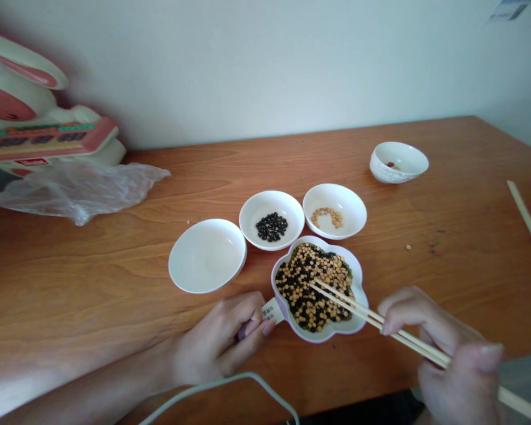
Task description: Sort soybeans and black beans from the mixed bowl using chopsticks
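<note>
My left hand (pixel 223 336) grips the handle of a flower-shaped, pale purple and white dish (pixel 358 289). Mixed beans (pixel 305 277) fill it: black, yellow and small green ones. In my right hand (pixel 446 348) is a pair of wooden chopsticks (pixel 393 334), their tips down among the beans near the dish's middle. Whether a bean is pinched between the tips I cannot tell. Just behind the dish, one white bowl (pixel 272 198) holds black beans (pixel 271 227), and another white bowl (pixel 354 206) holds yellow beans (pixel 334 215). A third white bowl (pixel 207 254), at the left, has nothing visible inside.
A patterned bowl (pixel 392 174) with a few small bits stands farther back. One loose yellow bean (pixel 408 247) and a pale wooden strip (pixel 525 212) lie at the right. A clear plastic bag (pixel 84 186) sits before a rabbit-shaped toy (pixel 48 136). A cable (pixel 230 381) crosses the front.
</note>
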Demonstrator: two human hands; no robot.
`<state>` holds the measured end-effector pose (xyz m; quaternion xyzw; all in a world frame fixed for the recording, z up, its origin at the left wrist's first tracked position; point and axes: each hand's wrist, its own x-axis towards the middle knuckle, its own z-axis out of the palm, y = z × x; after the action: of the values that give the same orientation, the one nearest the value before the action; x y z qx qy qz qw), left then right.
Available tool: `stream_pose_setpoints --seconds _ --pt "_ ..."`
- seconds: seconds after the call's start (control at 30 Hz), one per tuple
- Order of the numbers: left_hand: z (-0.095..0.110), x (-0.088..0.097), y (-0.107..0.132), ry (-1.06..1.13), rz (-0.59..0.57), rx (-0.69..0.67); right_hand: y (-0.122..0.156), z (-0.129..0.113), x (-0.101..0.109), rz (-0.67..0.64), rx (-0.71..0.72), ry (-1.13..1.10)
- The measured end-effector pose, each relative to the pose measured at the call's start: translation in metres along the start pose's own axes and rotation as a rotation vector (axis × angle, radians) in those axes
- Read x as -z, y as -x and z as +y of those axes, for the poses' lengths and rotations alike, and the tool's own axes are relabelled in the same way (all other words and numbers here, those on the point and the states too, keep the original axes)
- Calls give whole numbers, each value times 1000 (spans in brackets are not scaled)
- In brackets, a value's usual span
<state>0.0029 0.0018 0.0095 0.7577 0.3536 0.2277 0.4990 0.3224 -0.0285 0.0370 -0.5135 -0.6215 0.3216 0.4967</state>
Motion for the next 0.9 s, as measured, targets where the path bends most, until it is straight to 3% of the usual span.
stream_pose_setpoints --seconds 0.17,0.37,0.6,0.77,0.9 --pt "2 1 -1 -4 4 -13 1 4 2 9 27 17" --pt "0 1 -1 -8 3 -8 -1 3 2 140 63 34" --pt "-2 0 1 -13 -1 0 -4 20 6 377 287 -7" --pt "-1 0 2 -13 -1 8 -27 28 1 529 424 56" --pt "-3 -1 3 -8 -4 28 -44 17 -11 598 318 158"
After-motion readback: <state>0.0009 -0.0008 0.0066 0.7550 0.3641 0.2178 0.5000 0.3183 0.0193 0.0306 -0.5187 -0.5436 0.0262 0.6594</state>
